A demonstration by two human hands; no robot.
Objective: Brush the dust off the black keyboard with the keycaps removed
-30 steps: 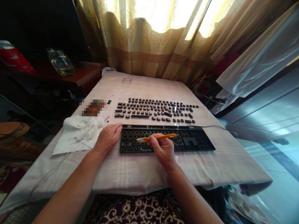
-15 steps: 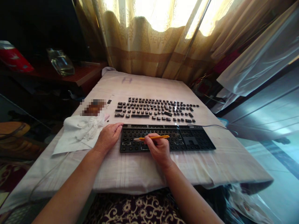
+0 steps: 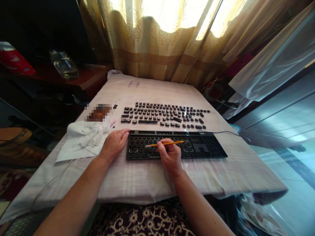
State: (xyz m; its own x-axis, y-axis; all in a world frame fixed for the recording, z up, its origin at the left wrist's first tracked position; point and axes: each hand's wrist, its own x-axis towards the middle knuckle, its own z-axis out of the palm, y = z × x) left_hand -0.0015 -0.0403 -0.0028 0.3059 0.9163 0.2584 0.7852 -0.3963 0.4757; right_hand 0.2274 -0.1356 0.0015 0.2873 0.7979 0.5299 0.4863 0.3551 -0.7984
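A black keyboard (image 3: 201, 149) lies flat on the cloth-covered table with its keycaps off, showing the bare key sockets. My left hand (image 3: 114, 143) is closed on its upper left corner, fingers together along the left edge. Over the keyboard's middle, my right hand (image 3: 171, 156) pinches a thin paintbrush (image 3: 177, 142) with an orange handle. The brush is nearly level, its pale bristles pointing left above the sockets; whether they touch is hard to tell. Loose black keycaps (image 3: 147, 121) are spread in rows behind the keyboard, roughly in keyboard order.
White crumpled tissue (image 3: 83, 139) lies left of my left hand, with a pixelated brown item (image 3: 99, 113) behind it. The keyboard's cable (image 3: 226, 132) runs off to the right. A glass jar (image 3: 64, 65) and a red can (image 3: 16, 59) stand on a dark side desk.
My right hand has moved slightly to the right with the paintbrush, so the bristles sit a little further right over the sockets. My left hand stays on the keyboard's corner.
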